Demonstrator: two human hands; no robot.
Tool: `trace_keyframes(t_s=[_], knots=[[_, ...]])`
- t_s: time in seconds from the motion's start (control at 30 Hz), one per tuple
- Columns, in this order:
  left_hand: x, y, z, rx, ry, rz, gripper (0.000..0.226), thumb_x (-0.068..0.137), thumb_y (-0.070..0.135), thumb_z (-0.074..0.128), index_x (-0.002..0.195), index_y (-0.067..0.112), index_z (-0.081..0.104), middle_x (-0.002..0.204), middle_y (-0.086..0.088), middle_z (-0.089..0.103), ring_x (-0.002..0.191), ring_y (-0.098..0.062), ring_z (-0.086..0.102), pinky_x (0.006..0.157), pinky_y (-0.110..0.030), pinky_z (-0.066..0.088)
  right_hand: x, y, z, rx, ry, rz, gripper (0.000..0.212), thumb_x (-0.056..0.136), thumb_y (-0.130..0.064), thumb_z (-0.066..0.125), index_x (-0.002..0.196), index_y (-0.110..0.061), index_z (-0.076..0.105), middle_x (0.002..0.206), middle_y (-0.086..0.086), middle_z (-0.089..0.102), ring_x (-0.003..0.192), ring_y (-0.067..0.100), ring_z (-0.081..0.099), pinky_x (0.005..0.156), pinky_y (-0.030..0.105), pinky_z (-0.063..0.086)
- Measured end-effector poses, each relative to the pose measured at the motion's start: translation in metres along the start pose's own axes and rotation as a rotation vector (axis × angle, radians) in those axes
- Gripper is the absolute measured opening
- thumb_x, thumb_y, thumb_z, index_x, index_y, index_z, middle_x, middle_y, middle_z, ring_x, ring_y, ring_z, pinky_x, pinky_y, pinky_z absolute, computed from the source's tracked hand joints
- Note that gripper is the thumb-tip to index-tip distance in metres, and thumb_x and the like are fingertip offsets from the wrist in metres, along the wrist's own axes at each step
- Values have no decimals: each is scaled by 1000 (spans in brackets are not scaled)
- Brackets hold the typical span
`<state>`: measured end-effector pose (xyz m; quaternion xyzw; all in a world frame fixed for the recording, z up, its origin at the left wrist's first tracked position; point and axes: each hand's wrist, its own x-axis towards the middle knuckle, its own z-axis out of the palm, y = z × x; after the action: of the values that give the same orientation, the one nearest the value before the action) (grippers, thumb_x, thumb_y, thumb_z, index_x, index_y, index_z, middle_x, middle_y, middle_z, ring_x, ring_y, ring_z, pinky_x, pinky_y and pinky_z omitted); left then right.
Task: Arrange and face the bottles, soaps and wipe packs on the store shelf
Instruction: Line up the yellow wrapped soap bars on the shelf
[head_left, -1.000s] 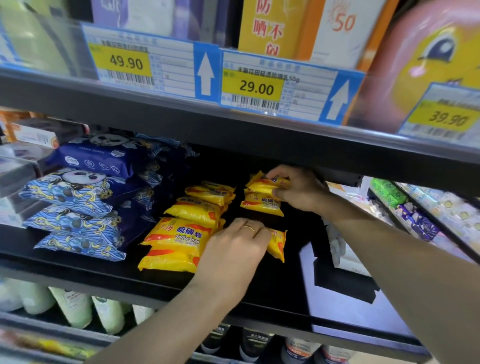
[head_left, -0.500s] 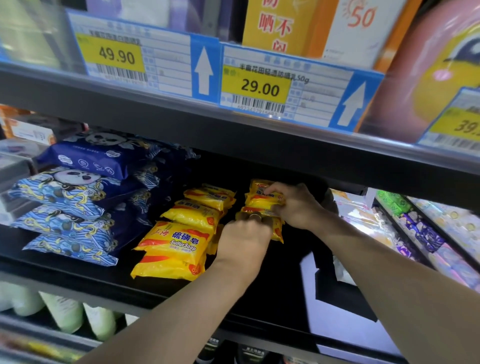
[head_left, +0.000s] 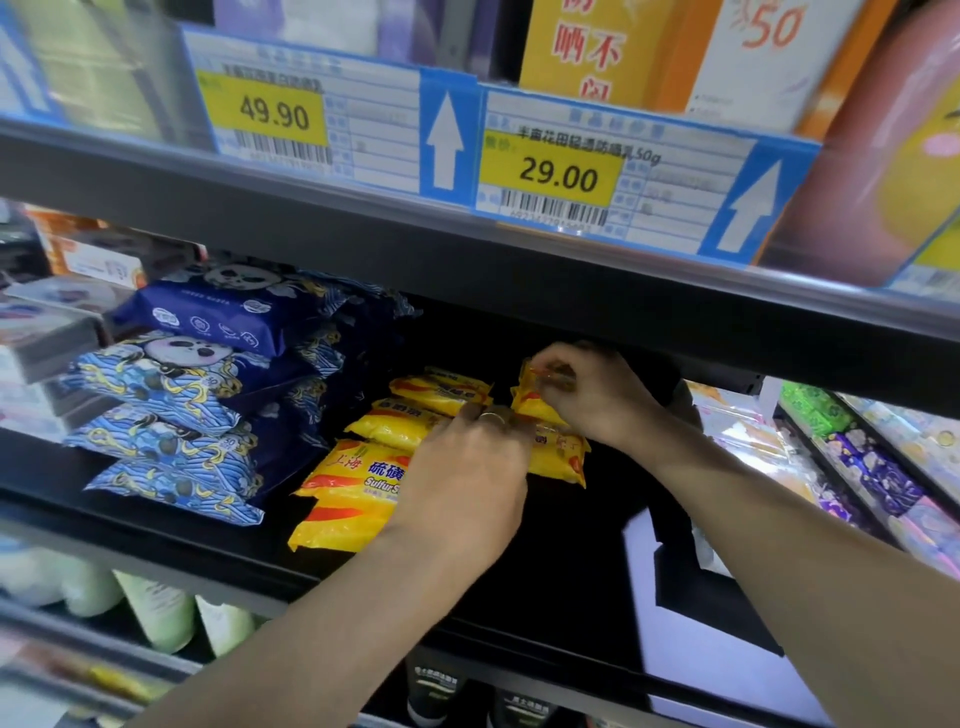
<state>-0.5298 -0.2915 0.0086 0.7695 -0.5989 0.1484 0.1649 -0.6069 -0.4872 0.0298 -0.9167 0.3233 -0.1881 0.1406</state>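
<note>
Two hands (head_left: 462, 483) (head_left: 597, 395) on yellow soap packs (head_left: 556, 457)

At frame centre on the black metal shelf (head_left: 566, 582), left hand (head_left: 462, 493) and right hand (head_left: 597, 400) both grip stacked yellow plastic-wrapped soap bars (head_left: 558, 457); blue patterned wipe packs (head_left: 171, 431) stacked at left.

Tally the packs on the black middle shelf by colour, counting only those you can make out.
Blue wipe packs: 4 at the stack's front, more behind uncountable
Yellow soap packs, left row: 4
Yellow soap packs held by left hand and right hand, right pile: 3
Total: 11 visible
</note>
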Motion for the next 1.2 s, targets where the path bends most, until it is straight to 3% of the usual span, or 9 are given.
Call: trace_keyframes(t_s=[0.1, 0.2, 0.37, 0.5, 0.63, 0.77, 0.9, 1.03, 1.2], knots=[[-24, -26, -8, -39, 45, 31, 37, 92, 25, 65, 128, 20, 66, 119, -2, 68, 108, -25, 61, 90, -38, 55, 8, -32, 5, 43, -105, -57, 28, 98, -39, 66, 125, -37, 64, 126, -13, 61, 111, 5, 54, 91, 24, 44], [-45, -50, -13, -29, 49, 50, 39, 95, 30, 51, 131, 21, 63, 129, -2, 65, 118, -25, 58, 99, -42, 52, 15, -59, 17, 75, -190, -79, 34, 98, -41, 66, 131, -35, 63, 130, -9, 59, 112, 7, 52, 84, 22, 38], [-69, -76, -10, 14, 65, 119, 47, 97, 34, 40, 134, 17, 64, 134, -3, 63, 121, -26, 58, 97, -42, 53, 26, -81, 34, 37, -270, -95, 39, 99, -44, 63, 137, -32, 60, 143, -2, 56, 130, 20, 53, 100, 27, 43], [-81, -83, -12, -61, -2, 106, 54, 101, 47, 36, 143, 19, 56, 142, 2, 58, 132, -19, 53, 108, -39, 49, 33, -85, 44, -8, -343, -40, 43, 99, -44, 63, 140, -36, 55, 147, -1, 52, 130, 23, 53, 108, 39, 47], [-85, -99, -9, -107, -74, 146, 66, 86, 20, 54, 152, 18, 47, 154, 2, 49, 143, -16, 44, 118, -30, 36, 34, -84, 50, 12, -311, -28, 40, 98, -36, 66, 137, -37, 57, 147, -2, 52, 130, 22, 53, 108, 42, 48], [-79, -104, -8, -53, -57, 182, 74, 66, 3, 90, 135, 12, 66, 135, -4, 67, 120, -24, 66, 94, -39, 60, 30, -83, 53, 28, -270, -31, 37, 100, -33, 64, 135, -40, 57, 146, -3, 53, 132, 21, 52, 109, 43, 47], [-79, -107, -10, -102, -15, 207, 64, 72, 10, 91, 132, 17, 69, 131, 2, 70, 116, -21, 68, 94, -34, 59, 21, -81, 47, 52, -228, -49, 35, 100, -32, 64, 132, -44, 57, 145, -6, 53, 130, 21, 52, 108, 43, 47], [-81, -108, -12, -203, -19, 133, 54, 92, 17, 74, 142, 30, 61, 143, 14, 60, 133, -11, 54, 105, -22, 40, 11, -76, 35, 71, -175, -76, 33, 100, -30, 64, 129, -45, 57, 143, -5, 54, 130, 21, 52, 108, 45, 48], [-79, -106, -8, -65, 16, 148, 61, 67, 1, 92, 123, 19, 75, 120, 2, 76, 105, -24, 74, 73, -36, 65, -2, -70, 15, 72, -124, -77, 32, 100, -29, 64, 127, -45, 58, 140, -3, 56, 128, 21, 53, 107, 43, 48]])
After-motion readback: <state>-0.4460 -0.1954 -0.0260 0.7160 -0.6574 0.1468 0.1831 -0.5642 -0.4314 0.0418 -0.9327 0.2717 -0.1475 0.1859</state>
